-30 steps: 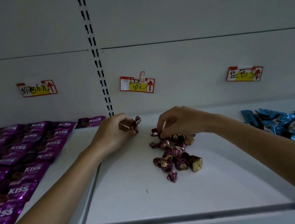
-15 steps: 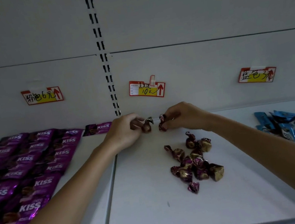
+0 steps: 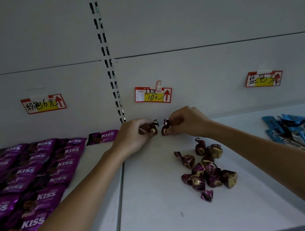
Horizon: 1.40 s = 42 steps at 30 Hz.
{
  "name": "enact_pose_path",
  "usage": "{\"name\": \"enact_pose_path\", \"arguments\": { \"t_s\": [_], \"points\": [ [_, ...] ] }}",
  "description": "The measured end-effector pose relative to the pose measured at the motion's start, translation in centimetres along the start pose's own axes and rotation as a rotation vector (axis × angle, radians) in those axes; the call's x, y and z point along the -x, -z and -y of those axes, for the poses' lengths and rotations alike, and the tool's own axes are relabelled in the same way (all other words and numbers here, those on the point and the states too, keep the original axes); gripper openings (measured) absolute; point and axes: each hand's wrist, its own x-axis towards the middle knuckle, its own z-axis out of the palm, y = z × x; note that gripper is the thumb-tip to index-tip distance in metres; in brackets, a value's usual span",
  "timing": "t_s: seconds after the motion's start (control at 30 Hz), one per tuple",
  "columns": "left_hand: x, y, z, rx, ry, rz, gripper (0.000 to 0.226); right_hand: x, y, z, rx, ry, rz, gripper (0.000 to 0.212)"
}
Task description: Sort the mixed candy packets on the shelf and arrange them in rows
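A second ago the right hand [image 3: 187, 122] was down at the loose pile of candies [image 3: 206, 169], pinching one out of it, while the left hand [image 3: 131, 137] waited farther back with its own piece. Both hands have since travelled to the far edge of the shelf [image 3: 156, 220]. They now sit close together just below the middle price tag [image 3: 153, 95].

The left hand's fingers are curled round the left candy [image 3: 153, 128], a foil-wrapped maroon and gold piece. Whether another piece is tucked in that hand cannot be told. The right hand pinches the right candy [image 3: 165, 127] by its twisted wrapper. The two pieces hang just beside each other, low over the shelf by the back wall, and it is unclear whether either touches the shelf.

This looks like the start of a row at the back. The pile, near and to the right, remains to be laid out.

The shelf is white metal with a pale back panel and a slotted upright [image 3: 107, 62] at the joint. On the left, purple KISS packets [image 3: 26, 178] already lie in rows under the left price tag [image 3: 43, 104]. On the right, blue packets [image 3: 303, 133] lie heaped below the right price tag [image 3: 263, 79]. The light is dim.
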Motion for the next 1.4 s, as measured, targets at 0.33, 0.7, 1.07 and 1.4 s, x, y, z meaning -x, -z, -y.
{"name": "enact_pose_path", "arguments": {
  "t_s": [0.33, 0.7, 1.07, 1.4],
  "points": [
    [-0.5, -0.3, 0.3, 0.004, 0.0, -0.016, 0.028, -0.9, -0.9, -0.3, 0.011, 0.024, -0.068, 0.009],
    [3.9, 1.7, -2.5, 0.08, -0.1, 0.119, 0.023, 4.4, 3.6, -0.5, -0.027, -0.083, 0.099, 0.025],
    [6.2, -0.2, -6.1, 0.004, -0.091, 0.232, 0.042, 7.8, 4.4, -0.3, 0.063, -0.007, 0.252, 0.016],
    [4.9, -1.2, -7.7, 0.093, -0.016, 0.289, 0.022, 6.5, 3.9, -0.1, 0.075, 0.08, 0.156, 0.015]
  ]
}}
